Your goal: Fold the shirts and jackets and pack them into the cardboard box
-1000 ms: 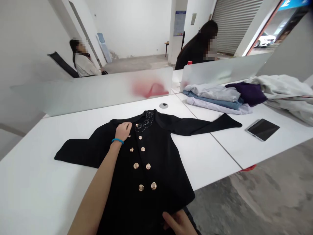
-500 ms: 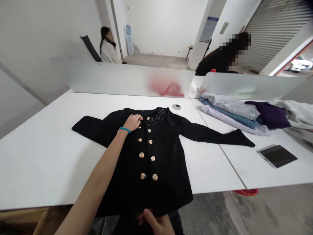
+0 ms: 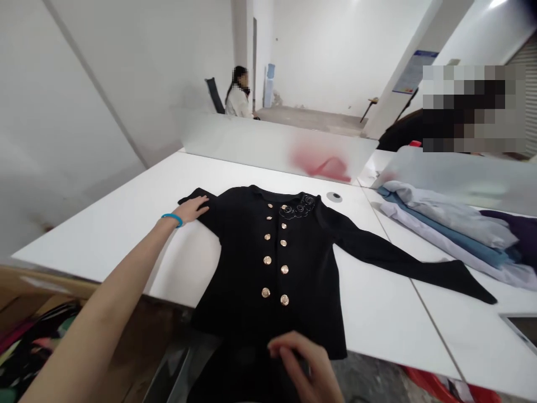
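Note:
A black jacket (image 3: 245, 263) with two rows of gold buttons and dark floral trim on the collar lies front up on the white table (image 3: 138, 207), one sleeve reaching far to the right. My left hand (image 3: 191, 208), wearing a blue wristband, rests open on the bent left-side sleeve, fingers spread. Near the bottom hem, my right hand (image 3: 308, 358) has its fingers curled towards the thumb. Whether anything is between those fingertips cannot be made out against the black cloth.
Folded garments (image 3: 453, 229) are piled at the right, beyond the sleeve end. A tablet-like device (image 3: 522, 327) is cut off at the right edge. A frosted divider (image 3: 251, 140) runs along the back, with people beyond it. Below left stands an open box (image 3: 84, 285) holding coloured items.
My left hand has moved from the collar to the left-side sleeve, which now lies bent closer. My right hand has risen slightly over the hem. The view has turned left.

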Demonstrator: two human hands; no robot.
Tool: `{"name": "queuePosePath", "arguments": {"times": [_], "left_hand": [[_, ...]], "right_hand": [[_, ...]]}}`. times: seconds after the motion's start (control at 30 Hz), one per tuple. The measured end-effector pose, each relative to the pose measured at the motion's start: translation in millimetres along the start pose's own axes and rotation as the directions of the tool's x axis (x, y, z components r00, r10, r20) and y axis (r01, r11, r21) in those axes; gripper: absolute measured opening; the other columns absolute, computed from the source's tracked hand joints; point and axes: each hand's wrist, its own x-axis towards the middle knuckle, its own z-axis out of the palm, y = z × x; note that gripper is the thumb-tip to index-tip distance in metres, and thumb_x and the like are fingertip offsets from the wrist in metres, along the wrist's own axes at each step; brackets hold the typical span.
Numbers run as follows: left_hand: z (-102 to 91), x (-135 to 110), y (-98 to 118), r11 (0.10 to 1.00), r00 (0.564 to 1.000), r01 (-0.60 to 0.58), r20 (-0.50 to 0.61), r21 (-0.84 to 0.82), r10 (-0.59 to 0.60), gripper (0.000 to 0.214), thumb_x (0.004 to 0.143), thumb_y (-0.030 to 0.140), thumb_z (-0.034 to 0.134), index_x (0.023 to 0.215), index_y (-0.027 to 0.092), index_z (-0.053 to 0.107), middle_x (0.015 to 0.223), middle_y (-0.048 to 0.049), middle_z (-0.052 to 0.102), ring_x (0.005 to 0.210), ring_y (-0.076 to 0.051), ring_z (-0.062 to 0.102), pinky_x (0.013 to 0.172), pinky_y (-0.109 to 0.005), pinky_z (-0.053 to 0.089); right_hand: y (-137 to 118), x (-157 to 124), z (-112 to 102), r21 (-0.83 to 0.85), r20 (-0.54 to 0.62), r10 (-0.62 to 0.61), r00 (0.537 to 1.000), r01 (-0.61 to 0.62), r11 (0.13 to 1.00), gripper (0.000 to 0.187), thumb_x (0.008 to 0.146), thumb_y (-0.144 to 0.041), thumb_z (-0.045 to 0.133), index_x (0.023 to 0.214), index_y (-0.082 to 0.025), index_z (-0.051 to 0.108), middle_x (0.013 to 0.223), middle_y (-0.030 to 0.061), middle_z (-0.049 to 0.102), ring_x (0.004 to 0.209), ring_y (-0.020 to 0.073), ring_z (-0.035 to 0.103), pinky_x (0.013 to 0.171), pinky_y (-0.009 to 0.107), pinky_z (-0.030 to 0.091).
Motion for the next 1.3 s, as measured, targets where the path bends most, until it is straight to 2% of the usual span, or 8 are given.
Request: {"name": "queuePosePath", "arguments": {"times": [0.2, 0.43, 0.57, 0.7, 0.83, 0.93, 1.03, 1.3], "left_hand": [[-0.3, -40.8, -51.5, 0.982, 0.985, 0.168, 0.032, 0.082, -0.171, 0.063, 0.090, 0.046, 0.025, 0.143, 0.013, 0.033, 0.154, -0.0096, 0.024, 0.142, -0.024, 0.017, 0.114, -0.041, 0.016], [-49.2, -122.0, -118.3, 0.802, 0.822, 0.568, -0.076, 0.185, -0.565, 0.055, 0.091, 0.038, 0.031, 0.132, 0.003, 0.040, 0.148, -0.0238, 0.029, 0.134, -0.040, 0.029, 0.104, -0.059, 0.025], [-67.4, -162.8, -127.2, 0.718, 0.757, 0.654, -0.184, 0.240, -0.627, 0.056, 0.095, 0.039, 0.016, 0.122, -0.001, 0.044, 0.141, -0.0269, 0.039, 0.130, -0.042, 0.033, 0.099, -0.063, 0.027], [-60.0, -174.2, -88.0, 0.801, 0.853, 0.522, -0.192, 0.293, -0.486, 0.055, 0.096, 0.036, 0.014, 0.122, 0.001, 0.047, 0.140, -0.0208, 0.043, 0.131, -0.036, 0.034, 0.102, -0.058, 0.028], [-8.6, -192.1, -9.6, 0.975, 0.996, 0.060, -0.077, 0.215, -0.044, 0.051, 0.095, 0.040, 0.024, 0.132, 0.012, 0.047, 0.140, -0.0127, 0.047, 0.132, -0.029, 0.038, 0.108, -0.053, 0.026], [43.6, -219.8, 49.8, 0.965, 0.970, -0.189, -0.119, 0.182, 0.212, 0.049, 0.096, 0.036, 0.024, 0.139, 0.020, 0.041, 0.141, -0.0073, 0.047, 0.133, -0.023, 0.038, 0.111, -0.047, 0.026], [78.5, -244.4, 97.3, 0.940, 0.902, -0.205, -0.320, 0.272, 0.289, 0.051, 0.096, 0.030, 0.029, 0.146, 0.017, 0.028, 0.146, -0.0089, 0.040, 0.139, -0.027, 0.027, 0.112, -0.050, 0.023], [90.0, -261.9, 147.0, 0.849, 0.761, -0.321, -0.420, 0.420, 0.495, 0.063, 0.091, 0.027, 0.039, 0.148, 0.006, 0.018, 0.140, -0.0108, 0.047, 0.141, -0.026, 0.023, 0.115, -0.045, 0.017]], "right_hand": [[17.6, 68.6, -3.7, -0.636, 0.053, -0.264, 0.963, 0.236, 0.735, 0.041, 0.094, -0.040, 0.043, 0.133, -0.029, 0.052, 0.149, 0.0065, 0.035, 0.140, 0.0343, 0.022, 0.108, 0.064, 0.014], [28.0, 71.9, 2.0, -0.784, 0.103, -0.222, 0.970, 0.216, 0.582, 0.045, 0.097, -0.043, 0.033, 0.138, -0.029, 0.046, 0.151, 0.0074, 0.031, 0.140, 0.0360, 0.018, 0.106, 0.064, 0.022], [28.6, 72.6, 5.3, -0.811, 0.093, -0.229, 0.969, 0.207, 0.547, 0.045, 0.097, -0.044, 0.032, 0.138, -0.030, 0.045, 0.151, 0.0063, 0.031, 0.140, 0.0352, 0.020, 0.106, 0.064, 0.024], [21.8, 72.6, 5.3, -0.839, 0.112, -0.177, 0.978, 0.188, 0.510, 0.047, 0.096, -0.044, 0.036, 0.140, -0.028, 0.044, 0.151, 0.0078, 0.029, 0.139, 0.0376, 0.021, 0.104, 0.063, 0.030], [-15.8, 89.8, -21.7, -0.825, 0.317, -0.041, 0.948, 0.297, 0.481, 0.051, 0.088, -0.042, 0.055, 0.136, -0.026, 0.049, 0.144, 0.0114, 0.042, 0.130, 0.0396, 0.039, 0.091, 0.051, 0.049], [-48.4, 137.7, -47.0, -0.836, 0.316, -0.064, 0.947, 0.309, 0.453, 0.045, 0.093, -0.033, 0.048, 0.137, -0.022, 0.048, 0.140, 0.0156, 0.046, 0.103, 0.0300, 0.064, 0.079, 0.041, 0.055], [-52.4, 212.9, -53.6, -0.803, 0.310, -0.224, 0.924, 0.380, 0.458, 0.041, 0.097, -0.030, 0.040, 0.135, -0.018, 0.049, 0.140, 0.0133, 0.046, 0.118, 0.0265, 0.055, 0.096, 0.039, 0.047], [24.3, 350.8, -20.3, -0.807, 0.123, -0.005, 0.992, 0.103, 0.582, 0.054, 0.098, -0.044, 0.029, 0.147, -0.021, 0.029, 0.154, 0.0052, 0.022, 0.142, 0.0302, 0.014, 0.113, 0.054, 0.015]]}}
